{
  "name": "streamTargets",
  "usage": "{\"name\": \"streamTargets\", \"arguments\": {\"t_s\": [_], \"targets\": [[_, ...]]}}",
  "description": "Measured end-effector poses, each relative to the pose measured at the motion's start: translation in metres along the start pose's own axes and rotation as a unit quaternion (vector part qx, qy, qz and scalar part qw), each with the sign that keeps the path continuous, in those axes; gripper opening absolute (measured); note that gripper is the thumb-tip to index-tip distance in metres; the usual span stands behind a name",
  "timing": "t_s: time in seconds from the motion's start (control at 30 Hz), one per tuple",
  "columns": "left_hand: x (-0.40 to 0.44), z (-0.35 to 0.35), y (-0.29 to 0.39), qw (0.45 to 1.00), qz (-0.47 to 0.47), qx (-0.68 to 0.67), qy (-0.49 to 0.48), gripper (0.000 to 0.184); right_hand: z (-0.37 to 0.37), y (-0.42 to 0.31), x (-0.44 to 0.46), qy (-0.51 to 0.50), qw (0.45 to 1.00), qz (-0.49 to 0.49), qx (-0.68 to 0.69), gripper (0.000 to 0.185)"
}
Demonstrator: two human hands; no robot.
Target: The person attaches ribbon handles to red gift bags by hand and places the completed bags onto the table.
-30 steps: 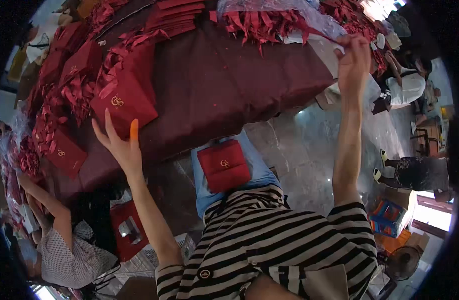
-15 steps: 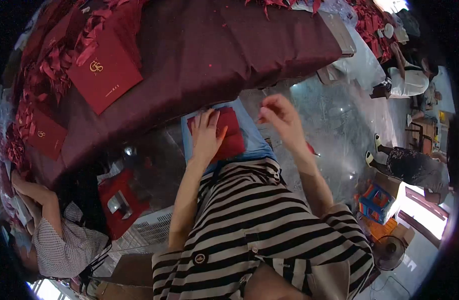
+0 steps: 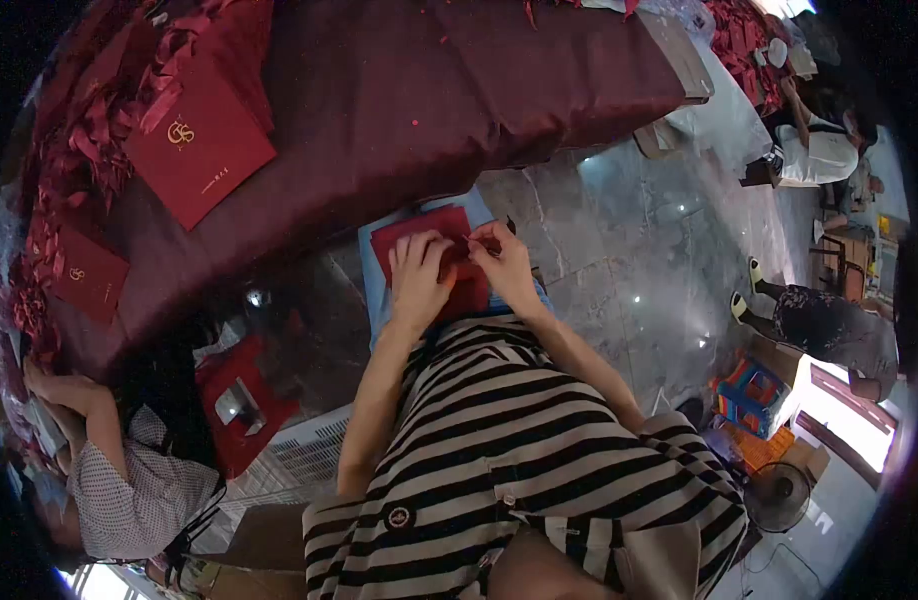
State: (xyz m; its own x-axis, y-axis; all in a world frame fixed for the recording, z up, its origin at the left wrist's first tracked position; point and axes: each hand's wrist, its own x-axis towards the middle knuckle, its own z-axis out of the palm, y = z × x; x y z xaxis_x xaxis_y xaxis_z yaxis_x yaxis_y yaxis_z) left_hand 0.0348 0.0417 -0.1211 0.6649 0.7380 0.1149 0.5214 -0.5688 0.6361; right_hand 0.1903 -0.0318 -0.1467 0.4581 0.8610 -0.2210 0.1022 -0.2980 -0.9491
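Note:
A flat dark red piece point(image 3: 443, 221), like paper or card, lies on the blue-covered lap at the table's edge. My left hand point(image 3: 419, 275) rests on it, fingers bent and gripping near its middle. My right hand point(image 3: 503, 265) is close beside, its thumb and forefinger pinched together over the red piece. Whatever is in that pinch is too small to make out. Both hands cover much of the red piece, so its exact kind is hidden.
A table with a dark red cloth point(image 3: 399, 110) spans the front. Red bags with gold lettering point(image 3: 201, 145) and ribbons are piled at left. A co-worker in a dotted shirt point(image 3: 144, 490) sits at lower left. Other people and a fan point(image 3: 779, 497) are at right.
My right hand has come down and left from beside the lap to the red piece, close to my left hand. My left fingers have gone from flatter to more bent.

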Motion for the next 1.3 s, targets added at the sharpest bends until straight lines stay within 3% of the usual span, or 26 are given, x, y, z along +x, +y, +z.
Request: {"name": "streamTargets", "arguments": {"t_s": [0.17,0.23,0.53,0.67,0.83,0.97,1.03,1.17,1.23,1.3], "targets": [[-0.008,-0.006,-0.017,0.994,-0.080,-0.073,-0.017,0.032,0.005,-0.013,-0.012,-0.019,1.000,-0.001,0.017,0.015],[-0.006,-0.016,-0.022,0.973,-0.159,-0.150,-0.069,0.032,0.006,-0.019,-0.015,-0.017,0.995,-0.072,-0.065,0.012],[-0.006,-0.013,-0.035,0.964,-0.155,-0.205,-0.071,0.028,0.023,-0.021,-0.009,-0.016,0.970,-0.159,-0.183,0.015],[-0.010,-0.012,-0.029,0.969,-0.141,-0.199,-0.043,0.027,0.026,-0.028,-0.009,-0.014,0.968,-0.140,-0.206,0.015],[-0.013,-0.018,-0.003,0.988,-0.122,-0.093,-0.009,0.026,0.025,-0.041,-0.007,-0.047,0.952,-0.115,-0.280,0.017],[-0.017,-0.024,0.003,0.974,-0.166,-0.154,0.024,0.024,0.022,-0.047,-0.003,-0.056,0.983,-0.107,-0.141,0.021],[-0.021,-0.029,0.004,0.967,-0.178,-0.184,0.008,0.022,0.017,-0.048,-0.007,-0.082,0.951,-0.212,-0.210,0.023],[-0.017,-0.044,0.005,0.954,-0.181,-0.238,-0.018,0.022,0.006,-0.055,-0.007,-0.109,0.922,-0.207,-0.308,0.022],[-0.003,-0.054,-0.001,0.921,-0.293,-0.235,-0.105,0.025,0.007,-0.054,-0.011,-0.094,0.883,-0.298,-0.351,0.021],[0.006,-0.054,-0.009,0.928,-0.283,-0.211,-0.117,0.028,0.009,-0.049,-0.013,-0.083,0.878,-0.327,-0.341,0.021]]}}
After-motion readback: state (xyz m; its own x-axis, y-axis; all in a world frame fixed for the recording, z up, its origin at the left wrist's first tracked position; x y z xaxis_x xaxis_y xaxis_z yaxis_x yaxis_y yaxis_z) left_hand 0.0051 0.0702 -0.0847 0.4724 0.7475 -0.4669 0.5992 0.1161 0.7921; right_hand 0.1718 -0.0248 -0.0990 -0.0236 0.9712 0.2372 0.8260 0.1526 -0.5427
